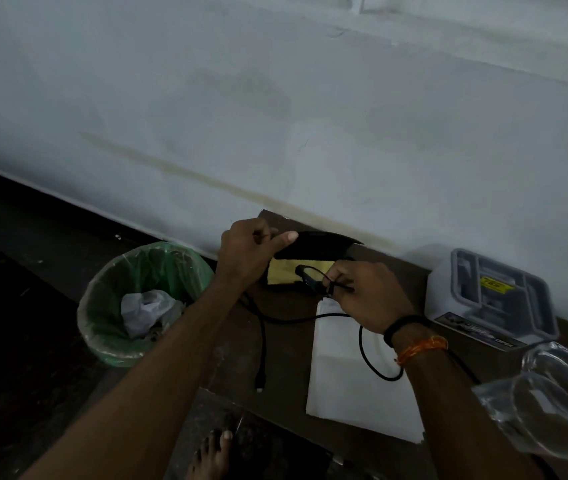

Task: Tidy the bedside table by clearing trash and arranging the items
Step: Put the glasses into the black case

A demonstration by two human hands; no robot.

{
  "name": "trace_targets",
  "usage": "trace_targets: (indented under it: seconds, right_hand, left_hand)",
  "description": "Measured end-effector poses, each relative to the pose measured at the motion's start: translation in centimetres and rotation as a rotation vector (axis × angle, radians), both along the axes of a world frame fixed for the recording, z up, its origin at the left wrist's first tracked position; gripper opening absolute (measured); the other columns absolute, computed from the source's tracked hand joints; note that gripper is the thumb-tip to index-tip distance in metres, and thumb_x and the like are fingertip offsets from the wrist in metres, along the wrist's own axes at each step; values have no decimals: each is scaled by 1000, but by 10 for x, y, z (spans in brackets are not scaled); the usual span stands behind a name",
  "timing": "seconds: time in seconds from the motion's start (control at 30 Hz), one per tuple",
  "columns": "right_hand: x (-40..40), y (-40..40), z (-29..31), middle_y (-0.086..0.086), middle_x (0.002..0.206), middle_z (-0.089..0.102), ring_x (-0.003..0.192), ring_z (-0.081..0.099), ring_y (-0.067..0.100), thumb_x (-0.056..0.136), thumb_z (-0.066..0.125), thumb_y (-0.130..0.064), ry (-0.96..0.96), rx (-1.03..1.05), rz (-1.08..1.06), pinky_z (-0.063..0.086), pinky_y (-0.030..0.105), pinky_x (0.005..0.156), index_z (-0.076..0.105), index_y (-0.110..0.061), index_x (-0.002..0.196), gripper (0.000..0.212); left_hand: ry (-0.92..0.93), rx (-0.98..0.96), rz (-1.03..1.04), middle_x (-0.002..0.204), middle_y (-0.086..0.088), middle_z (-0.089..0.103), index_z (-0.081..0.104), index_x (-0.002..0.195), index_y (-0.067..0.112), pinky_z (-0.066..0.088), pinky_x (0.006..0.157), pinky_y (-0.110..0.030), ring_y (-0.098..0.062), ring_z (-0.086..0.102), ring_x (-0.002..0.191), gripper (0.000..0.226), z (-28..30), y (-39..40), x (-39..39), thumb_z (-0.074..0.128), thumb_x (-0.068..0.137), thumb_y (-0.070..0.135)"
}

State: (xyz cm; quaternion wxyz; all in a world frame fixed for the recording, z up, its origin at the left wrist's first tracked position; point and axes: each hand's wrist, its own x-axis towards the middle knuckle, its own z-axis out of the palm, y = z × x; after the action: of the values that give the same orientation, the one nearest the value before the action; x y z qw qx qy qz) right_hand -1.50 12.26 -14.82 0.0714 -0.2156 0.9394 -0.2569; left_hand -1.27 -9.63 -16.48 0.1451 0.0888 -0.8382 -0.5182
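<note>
Matt black case point(313, 245) in the left hand point(244, 251); dull rubbery cable point(265, 327) below it. Smooth white paper point(352, 372) under the right wrist, clear glossy glass point(552, 403) further right, thin green plastic bin liner point(158, 271) leftward.

Two glass jars point(552, 403) (both clear), one bin point(144, 303), one cable point(265, 341), one grey box point(490, 296).
</note>
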Motion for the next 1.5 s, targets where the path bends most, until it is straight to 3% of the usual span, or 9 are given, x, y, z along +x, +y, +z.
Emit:
trace_targets:
  seconds: [0.13,0.3,0.4,0.67,0.8,0.97,1.1,1.23,1.5]
  right_hand:
    - [-3,-2,0,-7,90,73,85,66,7,84,66,-13,-13,-27,-24,54,23,77,71,-24,91,14]
    - [-7,-4,-1,-8,88,73,85,66,6,81,66,-12,-22,-39,-52,56,25,77,71,-25,90,16]
    - [-9,-3,-3,-9,87,73,84,67,5,81,67,-13,-26,-42,-46,57,27,77,71,-25,89,15]
    - [-12,-2,-1,-11,84,73,82,67,1,81,71,-16,-66,-112,-102,54,22,74,69,-27,86,12]
    - [-13,-2,2,-11,84,73,82,67,0,81,71,-15,-86,-111,-103,54,22,75,69,-28,84,14]
    - [-13,-4,2,-11,79,73,78,67,2,80,69,-15,-75,-92,-72,56,29,74,67,-30,82,15]
    - [-13,-4,3,-12,82,73,80,67,2,81,70,-14,-86,-116,-94,54,24,73,67,-28,82,14]
    - [-14,-3,3,-13,82,72,79,67,0,81,71,-15,-82,-122,-85,55,27,73,66,-28,80,14]
    - [-12,-4,4,-14,75,73,74,65,-4,82,70,-13,-94,-121,-51,48,17,65,66,-30,82,17]
  left_hand:
    - [-9,-18,-121,85,-2,75,61,65,3,55,79,-23,4,67,94,40,1,-6,4,84,70,35]
    - [-7,-71,-270,108,5,71,65,102,17,56,90,-27,-6,66,103,36,-3,-21,8,84,72,19]
    - [47,-42,-246,106,-2,68,45,87,14,57,89,-33,-9,65,106,35,-8,-23,7,78,77,9]
    - [80,68,-371,107,-9,65,62,71,7,47,105,-42,-14,54,126,20,-19,-32,13,77,72,-6]
    - [-22,112,-465,103,15,72,68,104,5,39,113,-41,-4,53,126,34,-23,-38,19,76,74,-7]
    - [-24,28,-452,133,2,56,46,92,16,49,103,-39,-5,47,130,50,-17,-34,18,87,65,8]
    - [86,-100,-467,120,-4,58,59,77,7,49,100,-39,-7,45,133,32,-19,-30,19,88,65,13]
    - [12,-121,-479,149,4,43,73,109,19,41,109,-30,-9,41,138,47,-20,-31,22,89,64,26]
    - [15,-262,-418,151,0,41,51,138,34,50,101,-31,-12,43,136,76,-21,-31,16,84,70,35]
